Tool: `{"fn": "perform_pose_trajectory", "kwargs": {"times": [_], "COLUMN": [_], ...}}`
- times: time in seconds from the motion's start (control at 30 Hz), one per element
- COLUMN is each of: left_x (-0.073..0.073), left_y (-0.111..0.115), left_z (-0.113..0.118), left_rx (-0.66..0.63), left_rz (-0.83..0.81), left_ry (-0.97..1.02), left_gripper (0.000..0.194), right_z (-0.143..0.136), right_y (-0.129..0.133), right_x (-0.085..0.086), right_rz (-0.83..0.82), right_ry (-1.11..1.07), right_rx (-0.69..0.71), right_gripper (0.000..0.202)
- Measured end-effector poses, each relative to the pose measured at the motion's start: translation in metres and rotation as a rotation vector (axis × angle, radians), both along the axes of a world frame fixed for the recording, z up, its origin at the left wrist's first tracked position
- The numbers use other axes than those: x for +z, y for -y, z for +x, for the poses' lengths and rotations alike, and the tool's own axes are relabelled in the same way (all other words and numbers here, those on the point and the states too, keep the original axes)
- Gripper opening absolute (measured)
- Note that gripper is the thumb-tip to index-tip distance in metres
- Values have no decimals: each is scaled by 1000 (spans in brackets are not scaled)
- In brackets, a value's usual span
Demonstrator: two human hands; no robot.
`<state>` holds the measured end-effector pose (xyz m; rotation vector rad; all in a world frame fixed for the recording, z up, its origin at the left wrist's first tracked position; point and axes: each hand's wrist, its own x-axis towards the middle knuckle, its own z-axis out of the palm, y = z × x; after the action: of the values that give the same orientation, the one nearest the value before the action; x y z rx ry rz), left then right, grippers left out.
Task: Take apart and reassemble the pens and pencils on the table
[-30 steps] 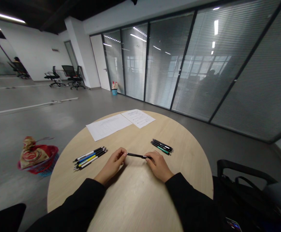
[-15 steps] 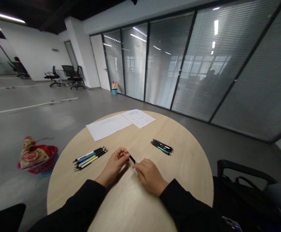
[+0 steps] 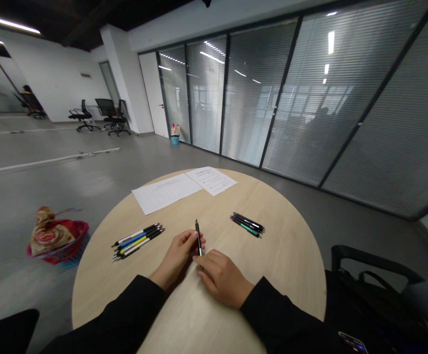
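A black pen (image 3: 198,237) is held between my two hands above the near middle of the round table (image 3: 272,265), its tip pointing away from me. My left hand (image 3: 180,253) pinches its barrel between thumb and fingers. Lower down, my right hand (image 3: 223,275) has its fingers closed around the pen's near end, which they partly hide. To the left lies a row of several pens (image 3: 138,241) with white, blue and yellow barrels. On the right sits a smaller group of pens (image 3: 246,224), black ones and a green one.
Two printed paper sheets (image 3: 167,191) lie at the table's far edge. On the floor to the left stands a red and blue basket (image 3: 83,231) with a paper bag (image 3: 51,231) in it. A black chair (image 3: 376,260) with a bag is at the right.
The pen has turned more upright in view, and its tip now shows beyond my left fingers. My right hand has shifted slightly left and nearer to me.
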<state>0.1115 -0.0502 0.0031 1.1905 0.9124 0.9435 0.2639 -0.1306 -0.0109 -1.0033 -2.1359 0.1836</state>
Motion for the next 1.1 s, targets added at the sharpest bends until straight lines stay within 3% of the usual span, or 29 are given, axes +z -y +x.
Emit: {"fn": "perform_pose_trajectory", "kwargs": {"times": [0.27,0.53,1.1], "left_x": [-1,2,2], "left_y": [2,0,-3], "left_z": [2,-1,-3], "left_rx": [-157,-66,-61], "left_rz": [-24,61,42], "left_ry": [2,-23,4], "left_gripper": [41,39,40], "right_z": [-4,-4,0], "right_y": [-2,-1,0], "right_x": [-9,-3,-4], "right_rz": [27,38,-14], "right_ry": [198,169,173], "right_rx": [-4,-25,-27], "right_gripper": [14,16,21]}}
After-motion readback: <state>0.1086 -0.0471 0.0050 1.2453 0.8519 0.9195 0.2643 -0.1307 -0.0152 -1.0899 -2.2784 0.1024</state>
